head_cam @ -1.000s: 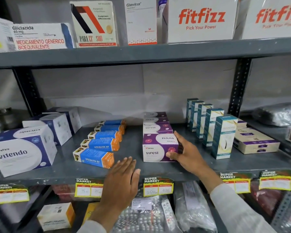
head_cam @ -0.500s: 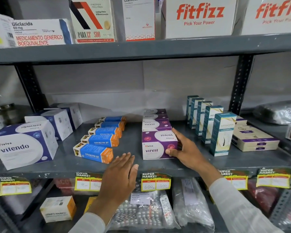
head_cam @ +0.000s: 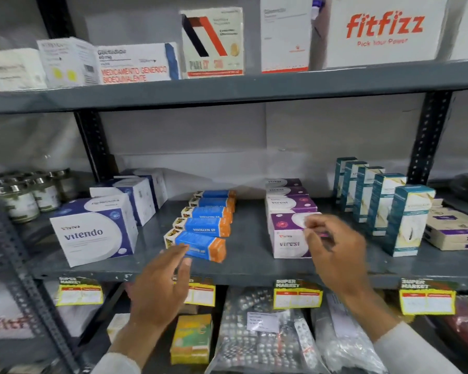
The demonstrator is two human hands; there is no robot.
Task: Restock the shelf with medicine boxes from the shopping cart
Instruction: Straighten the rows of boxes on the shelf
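Observation:
A row of purple-and-white Viresi boxes stands on the grey middle shelf [head_cam: 249, 267], with the front Viresi box [head_cam: 285, 238] near the shelf edge. My right hand [head_cam: 335, 255] hovers blurred just in front of that box's right side, fingers loosely bent and holding nothing. My left hand [head_cam: 160, 287] is spread open at the shelf edge, fingertips just below the front blue-and-orange Vivalyn box [head_cam: 200, 245], which heads a row of the same boxes. The shopping cart is out of view.
White-and-blue Vitendo boxes [head_cam: 92, 233] stand at the left, tall teal boxes [head_cam: 405, 220] at the right, with flat beige boxes [head_cam: 454, 230] beyond. Small jars [head_cam: 25, 195] sit far left. Fitfizz cartons [head_cam: 384, 31] fill the top shelf. Bags of blister packs [head_cam: 260, 344] lie below.
My right hand has come off the side of the front Viresi box and drawn back toward me. My left hand has lifted toward the front Vivalyn box. The view has swung left.

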